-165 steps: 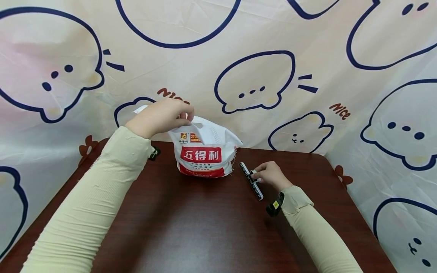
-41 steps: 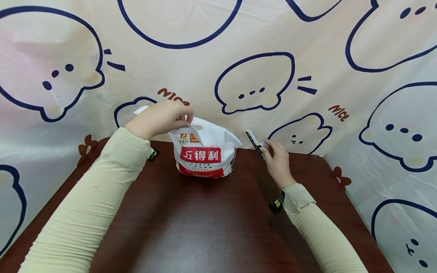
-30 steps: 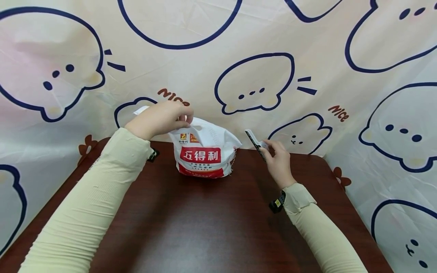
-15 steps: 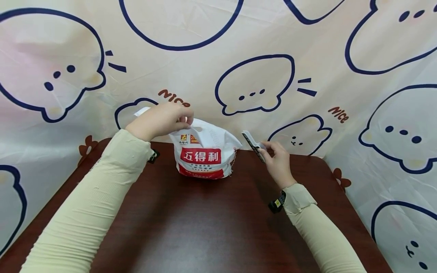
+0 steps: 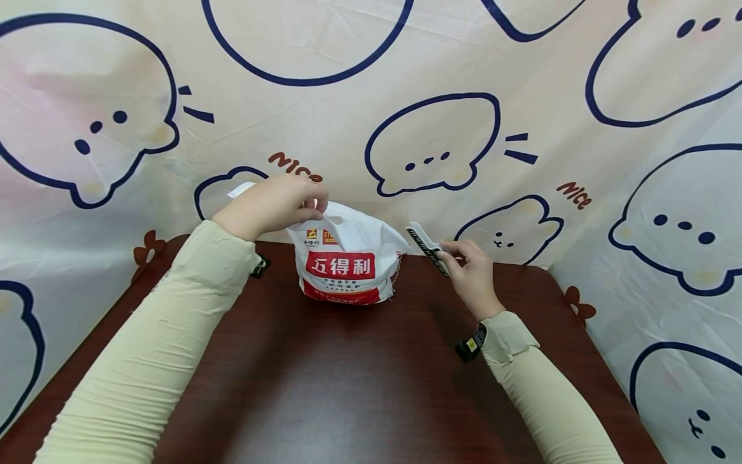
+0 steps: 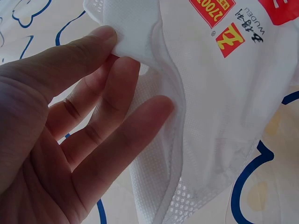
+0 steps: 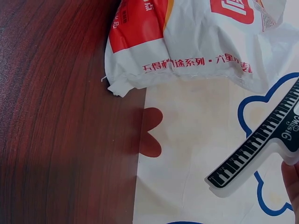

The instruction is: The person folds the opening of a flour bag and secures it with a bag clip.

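Observation:
A white flour bag [image 5: 377, 235] with red labels stands at the back of the table. My left hand [image 5: 272, 205] pinches its upper left edge; in the left wrist view the thumb and index finger of that hand [image 6: 74, 121] squeeze the white fabric near a slot, the other fingers loosely bent. To the right of the bag, my right hand [image 5: 472, 274] holds a sheet music clip [image 5: 425, 248] up off the table. Piano keys and white lettering mark the clip [image 7: 254, 147] in the right wrist view, where only a fingertip edge shows. The clip and bag are slightly apart.
Dark brown wood makes up the table [image 5: 348, 374], with rounded back corners. Behind it and at both sides hangs a pale cloth [image 5: 440, 45] with blue cartoon outlines. A black wrist camera [image 5: 469, 347] sits below my right hand.
My right hand has lifted the sheet music clip from the table and tilted it upward. Over the last second the clip shifts slightly left toward the bag. My left hand keeps its hold.

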{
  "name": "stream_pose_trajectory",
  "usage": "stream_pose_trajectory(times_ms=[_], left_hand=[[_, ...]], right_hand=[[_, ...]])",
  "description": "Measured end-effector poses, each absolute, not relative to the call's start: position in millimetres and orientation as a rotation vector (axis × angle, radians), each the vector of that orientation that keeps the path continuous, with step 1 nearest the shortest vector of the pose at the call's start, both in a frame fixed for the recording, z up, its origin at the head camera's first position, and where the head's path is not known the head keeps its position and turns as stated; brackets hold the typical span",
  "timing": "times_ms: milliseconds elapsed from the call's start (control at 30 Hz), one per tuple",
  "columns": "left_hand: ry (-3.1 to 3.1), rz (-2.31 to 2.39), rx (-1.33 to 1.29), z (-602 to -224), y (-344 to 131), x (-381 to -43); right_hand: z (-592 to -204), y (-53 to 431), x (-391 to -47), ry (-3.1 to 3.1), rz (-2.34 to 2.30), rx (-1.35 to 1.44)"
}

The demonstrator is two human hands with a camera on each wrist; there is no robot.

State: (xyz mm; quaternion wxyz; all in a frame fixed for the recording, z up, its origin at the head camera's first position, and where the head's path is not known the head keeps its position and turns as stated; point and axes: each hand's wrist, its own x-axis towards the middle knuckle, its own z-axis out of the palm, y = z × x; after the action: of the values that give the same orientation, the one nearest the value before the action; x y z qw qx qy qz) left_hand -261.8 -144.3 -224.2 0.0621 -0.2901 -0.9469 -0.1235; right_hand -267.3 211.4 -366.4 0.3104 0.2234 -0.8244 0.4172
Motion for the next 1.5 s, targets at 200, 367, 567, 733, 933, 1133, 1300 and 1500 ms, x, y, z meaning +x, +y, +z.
stream_pose_trajectory(times_ms=[200, 367, 567, 733, 933, 1133, 1300, 1500], left_hand=[[-2.867, -0.385, -0.887, -224.0, -143.6, -262.5], [-2.860, -0.385, -0.896, -223.4, -143.4, -262.2], [-2.858, -0.389, -0.895, -223.7, -143.4, -262.4], [-2.859, -0.388, -0.894, -223.3, -143.6, -261.3], [-2.859, -0.383, -0.899, -223.1, -142.9, -261.3], [-2.852, -0.373, -0.898, -223.4, -143.0, -261.4], [-2.849, -0.380, -0.904, -223.8, -143.0, -261.3], [-2.870, -0.367, -0.889, -222.8, -142.7, -261.0]], right_hand=[[-365.8, 211.4, -268.0, -2.152, 1.112, 0.616], [-365.8, 211.1, -268.5, -2.143, 1.106, 0.634], [-363.8, 209.5, -268.9, -2.149, 1.080, 0.660], [-361.7, 208.7, -268.9, -2.157, 1.058, 0.699], [-361.2, 208.4, -269.6, -2.149, 1.028, 0.747], [-359.7, 206.6, -270.7, -2.155, 1.027, 0.789], [-359.0, 204.8, -270.3, -2.163, 1.029, 0.794], [-357.0, 202.9, -270.1, -2.179, 1.020, 0.796]])
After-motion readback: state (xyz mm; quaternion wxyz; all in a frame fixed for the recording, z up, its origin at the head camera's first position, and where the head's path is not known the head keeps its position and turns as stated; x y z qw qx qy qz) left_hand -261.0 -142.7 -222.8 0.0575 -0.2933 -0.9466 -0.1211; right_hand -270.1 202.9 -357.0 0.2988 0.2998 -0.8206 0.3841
